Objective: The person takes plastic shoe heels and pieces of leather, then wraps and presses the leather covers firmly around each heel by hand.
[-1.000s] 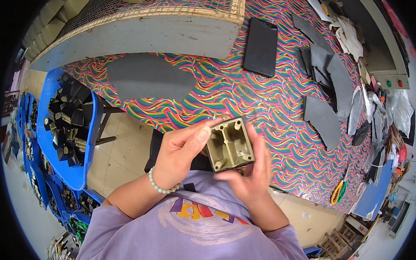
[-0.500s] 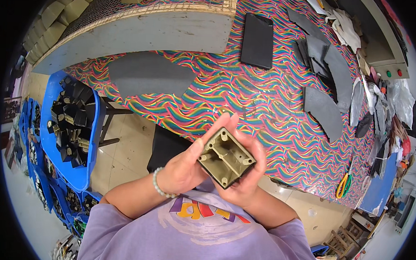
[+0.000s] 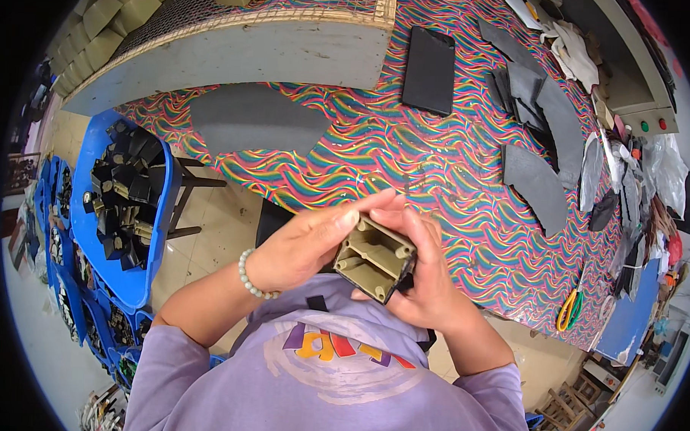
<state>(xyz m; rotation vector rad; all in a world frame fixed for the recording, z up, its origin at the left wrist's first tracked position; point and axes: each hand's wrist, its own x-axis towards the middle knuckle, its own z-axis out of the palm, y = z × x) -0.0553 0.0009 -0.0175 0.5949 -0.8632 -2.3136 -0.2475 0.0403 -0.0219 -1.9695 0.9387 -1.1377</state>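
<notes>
Between my hands, in front of my chest, is a hollow box-shaped plastic part (image 3: 369, 272). Its inside is olive-khaki with a dividing wall and corner posts, and its outside is dark. The open side faces up toward me, tilted. My right hand (image 3: 434, 283) wraps round the right side, with the thumb along the lower edge. My left hand (image 3: 306, 241), with a beaded bracelet on the wrist, lies along the far left side, its fingers stretched over the part and its thumb at the upper corner. The fingers hide the part's far sides.
The table has a wavy multicoloured cover (image 3: 467, 212). On it are a dark grey sheet piece (image 3: 259, 120), a black phone-like slab (image 3: 429, 70), several curved grey pieces (image 3: 534, 188) and scissors (image 3: 570, 308). A blue tub (image 3: 149, 285) of dark parts stands left; a mesh-topped box (image 3: 236, 60) is behind.
The part has turned and tilted, showing its inside more obliquely. My left hand has shifted left and flattened over it; my right hand has come further round its right side.
</notes>
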